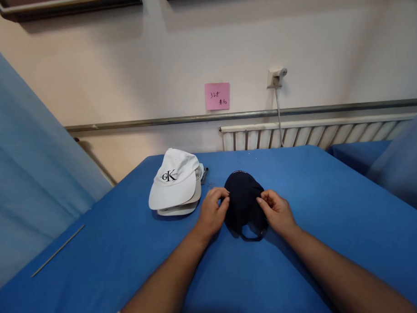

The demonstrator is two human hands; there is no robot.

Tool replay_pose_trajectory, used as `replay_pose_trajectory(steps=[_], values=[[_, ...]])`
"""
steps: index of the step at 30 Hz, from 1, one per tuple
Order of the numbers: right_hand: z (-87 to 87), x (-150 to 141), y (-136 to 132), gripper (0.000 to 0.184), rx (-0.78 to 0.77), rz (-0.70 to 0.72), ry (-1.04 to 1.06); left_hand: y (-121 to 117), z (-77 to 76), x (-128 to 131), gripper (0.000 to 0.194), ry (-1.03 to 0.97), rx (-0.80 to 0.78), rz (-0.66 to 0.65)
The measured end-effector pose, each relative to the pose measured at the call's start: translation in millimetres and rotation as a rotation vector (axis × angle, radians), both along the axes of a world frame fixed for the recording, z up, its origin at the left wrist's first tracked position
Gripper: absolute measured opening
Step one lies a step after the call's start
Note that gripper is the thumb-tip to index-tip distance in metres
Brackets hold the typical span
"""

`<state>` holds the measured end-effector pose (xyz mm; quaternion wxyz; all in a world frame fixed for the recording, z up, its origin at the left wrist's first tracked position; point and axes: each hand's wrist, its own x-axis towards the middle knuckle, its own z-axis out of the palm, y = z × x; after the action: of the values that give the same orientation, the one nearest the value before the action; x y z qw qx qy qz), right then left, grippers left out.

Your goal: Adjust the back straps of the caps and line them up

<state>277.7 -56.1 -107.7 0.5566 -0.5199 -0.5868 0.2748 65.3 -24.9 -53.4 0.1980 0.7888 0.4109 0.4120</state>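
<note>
Bare forearms [166, 272]; fingers [268, 196] hold a domed cloth cap [243, 198].

Dim, uneven light, soft shadows across the pale wall [327, 42], wide-angle stretch toward the edges.

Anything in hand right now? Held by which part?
Yes, the dark cap: left grip at its left edge, right grip pinching its right side. The back strap is ungripped.

Dark cap [242, 196] of matt cloth, paper note [217, 96], smooth metal rail [180, 121].
</note>
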Motion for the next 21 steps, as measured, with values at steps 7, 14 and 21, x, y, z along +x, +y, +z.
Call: replay_pose_trajectory(steps=[7, 14, 21], values=[[0.6, 1.7, 0.8, 0.024, -0.016, 0.062, -0.105, 10.6, -3.0, -13.6, 0.018, -0.199, -0.299, -0.016], [10.7, 6.6, -5.8, 0.024, 0.110, 0.024, -0.148, -1.1, -0.1, -9.4, 0.018, -0.207, -0.173, 0.045], [11.6, 20.8, -0.1, 0.021, 0.169, -0.070, -0.099, -8.1, 2.5, -5.9, 0.017, -0.141, -0.136, 0.044]])
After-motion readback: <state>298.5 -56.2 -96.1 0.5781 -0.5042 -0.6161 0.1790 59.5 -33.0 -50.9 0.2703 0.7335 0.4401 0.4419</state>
